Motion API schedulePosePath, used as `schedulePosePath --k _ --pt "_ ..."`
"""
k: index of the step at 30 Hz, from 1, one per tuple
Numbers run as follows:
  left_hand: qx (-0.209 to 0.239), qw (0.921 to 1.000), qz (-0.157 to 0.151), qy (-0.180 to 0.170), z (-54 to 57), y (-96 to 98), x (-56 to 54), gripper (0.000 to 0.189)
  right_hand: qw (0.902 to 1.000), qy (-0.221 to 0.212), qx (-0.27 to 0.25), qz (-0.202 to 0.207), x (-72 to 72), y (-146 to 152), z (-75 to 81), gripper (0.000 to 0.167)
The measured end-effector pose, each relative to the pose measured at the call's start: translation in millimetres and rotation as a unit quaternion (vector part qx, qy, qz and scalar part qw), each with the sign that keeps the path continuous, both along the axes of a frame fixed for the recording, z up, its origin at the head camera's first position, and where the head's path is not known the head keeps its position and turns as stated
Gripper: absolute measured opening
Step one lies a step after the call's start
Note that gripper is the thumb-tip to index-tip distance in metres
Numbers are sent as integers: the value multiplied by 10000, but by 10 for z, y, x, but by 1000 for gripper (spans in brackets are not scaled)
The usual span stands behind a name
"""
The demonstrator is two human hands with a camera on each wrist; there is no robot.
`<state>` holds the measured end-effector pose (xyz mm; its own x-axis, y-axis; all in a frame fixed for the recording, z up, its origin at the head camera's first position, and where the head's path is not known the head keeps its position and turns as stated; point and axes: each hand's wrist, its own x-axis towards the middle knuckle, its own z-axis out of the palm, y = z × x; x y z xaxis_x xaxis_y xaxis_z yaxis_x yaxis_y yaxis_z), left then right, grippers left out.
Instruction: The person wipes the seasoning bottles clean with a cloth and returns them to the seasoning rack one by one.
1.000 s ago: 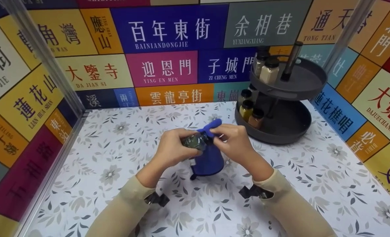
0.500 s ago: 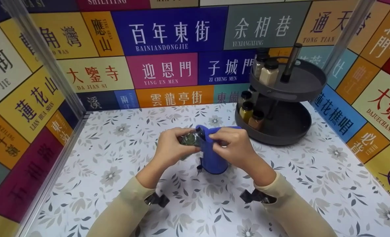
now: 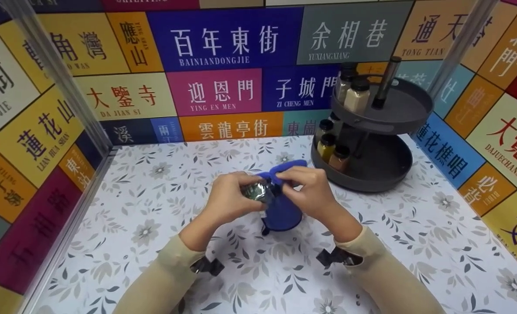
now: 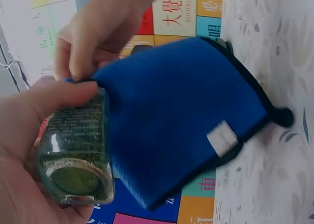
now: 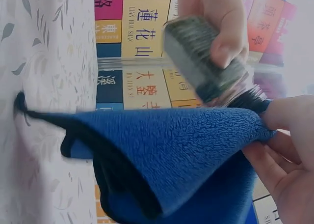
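My left hand (image 3: 230, 196) grips a square glass spice jar (image 4: 78, 145) filled with green dried flakes, tilted so its black-capped end points toward the right hand. A printed label shows on its side in the left wrist view. With thumb and fingers, my right hand (image 3: 310, 189) pinches a blue cloth (image 5: 167, 150) with dark edging at the jar's neck. Most of the cloth hangs down below the hands, its lower corner near the tabletop. Folds of cloth and fingers partly hide the cap (image 5: 250, 100).
A dark two-tier round rack (image 3: 371, 174) stands at the back right. Its upper tier bears black-capped jars, among them a pale one (image 3: 357, 95); several more, including a yellow one (image 3: 326, 146), stand on the lower tier. Sign-patterned walls (image 3: 223, 37) enclose the flower-patterned table (image 3: 149, 231).
The right hand has shifted slightly about the jar's neck, and the cloth's top fold has swung and changed shape. The left hand keeps hold of the jar, whose tilt changes slightly.
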<state>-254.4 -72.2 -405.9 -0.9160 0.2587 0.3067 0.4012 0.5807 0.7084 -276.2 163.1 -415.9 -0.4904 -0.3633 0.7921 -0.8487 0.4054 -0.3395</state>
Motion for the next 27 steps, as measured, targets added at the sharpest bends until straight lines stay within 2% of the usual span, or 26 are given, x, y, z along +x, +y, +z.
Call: schedulePosePath --k 4,7,10,14,20,24,27 --pt "453 9987 -44 -240 37 -39 6 52 9995 -278 -121 -41 -13 4 -17 25" --pt "850 9955 110 -395 54 -68 0 52 9991 -389 -151 -2 4 4 -8 25" --pt "1018 9936 329 -370 62 -78 -7 54 9992 -357 -162 24 38 -1 15 23" --pt "827 9948 574 -134 31 -74 -33 56 9994 -137 -300 110 124 -55 35 25" --pt "345 9969 692 127 -18 -51 -69 54 9990 346 19 296 244 -181 36 24" --pt "343 9960 813 148 -11 -47 -69 55 9989 429 -167 -51 228 -163 50 23" --pt "281 9965 773 124 -7 -48 -61 56 9981 398 -277 -373 194 -123 45 23"
